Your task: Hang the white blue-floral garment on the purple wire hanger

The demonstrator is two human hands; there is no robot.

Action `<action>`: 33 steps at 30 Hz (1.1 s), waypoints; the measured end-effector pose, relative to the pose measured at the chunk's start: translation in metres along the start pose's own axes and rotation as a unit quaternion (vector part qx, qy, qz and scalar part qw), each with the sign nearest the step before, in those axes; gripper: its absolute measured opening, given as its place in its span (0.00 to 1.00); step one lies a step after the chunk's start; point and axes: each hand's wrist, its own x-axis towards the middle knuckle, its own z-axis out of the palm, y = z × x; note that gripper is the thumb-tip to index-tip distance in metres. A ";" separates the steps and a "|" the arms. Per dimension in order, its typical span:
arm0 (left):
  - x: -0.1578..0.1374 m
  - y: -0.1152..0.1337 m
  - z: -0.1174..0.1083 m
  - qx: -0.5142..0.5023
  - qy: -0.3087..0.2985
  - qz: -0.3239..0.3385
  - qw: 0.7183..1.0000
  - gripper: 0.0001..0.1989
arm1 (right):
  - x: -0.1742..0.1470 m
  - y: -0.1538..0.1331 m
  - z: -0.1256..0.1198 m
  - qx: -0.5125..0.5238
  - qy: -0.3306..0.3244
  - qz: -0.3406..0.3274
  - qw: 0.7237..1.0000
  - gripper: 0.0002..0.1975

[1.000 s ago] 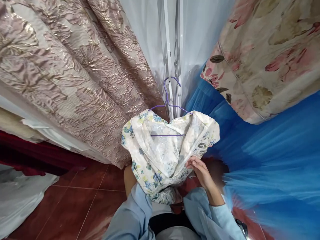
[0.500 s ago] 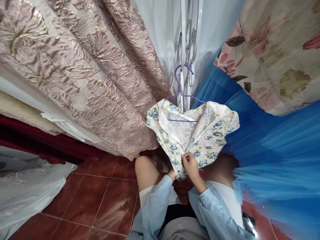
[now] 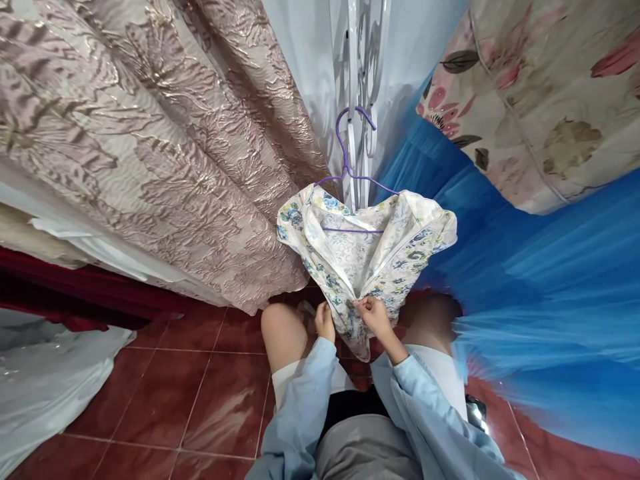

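Observation:
A white blouse [image 3: 395,277] with blue and yellow flowers hangs in front of me on a purple hanger [image 3: 345,153]. Its zip opening spreads into a V that shows the inside of the cloth. At the bottom of that V, my right hand [image 3: 374,316] pinches the zipper [image 3: 357,298] between thumb and fingertips; the pull is hidden by them. Beside the blouse's left edge is my left hand [image 3: 325,325], its fingers slightly bent and apart from the zipper. Whether it touches the cloth I cannot tell. The blouse narrows to a drooping tip below both hands.
The hanger hooks onto a white metal rack [image 3: 351,73]. Pink and gold brocade [image 3: 165,147] hangs on the left, blue tulle [image 3: 540,293] and floral cloth [image 3: 540,100] on the right. My knees flank the blouse above a red tiled floor [image 3: 220,393].
My left hand has come out from the blouse's lower end and moved up to its left edge. My right hand stays at the zipper. The whole view has shifted slightly.

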 end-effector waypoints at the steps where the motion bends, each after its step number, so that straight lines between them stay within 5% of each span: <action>1: 0.000 0.000 -0.005 0.009 0.014 0.019 1.000 0.19 | -0.005 -0.001 0.000 0.018 -0.018 0.011 1.000 0.25; 7: -0.016 0.019 0.004 0.105 -0.138 0.223 0.959 0.06 | -0.028 -0.014 -0.001 0.093 -0.084 0.053 0.991 0.24; 12: -0.027 0.029 0.018 0.105 -0.124 0.227 0.960 0.11 | -0.033 -0.023 -0.009 0.118 -0.101 0.072 0.985 0.21; 17: -0.036 0.029 0.022 0.058 -0.142 0.181 0.971 0.14 | -0.037 -0.039 -0.009 0.133 -0.045 0.026 0.990 0.21; 20: -0.041 0.030 0.026 0.045 -0.142 0.191 0.970 0.11 | -0.029 -0.074 -0.006 0.139 -0.006 -0.022 0.990 0.21; 25: -0.055 0.032 0.040 0.069 -0.160 0.224 0.959 0.13 | 0.007 -0.171 -0.007 0.187 0.072 -0.139 0.970 0.18; 29: -0.068 0.032 0.053 0.077 -0.181 0.258 0.946 0.12 | 0.035 -0.239 -0.009 0.207 0.085 -0.214 0.951 0.17; 33: -0.069 0.027 0.057 0.090 -0.180 0.255 0.946 0.14 | 0.043 -0.271 -0.013 0.201 0.067 -0.242 0.947 0.16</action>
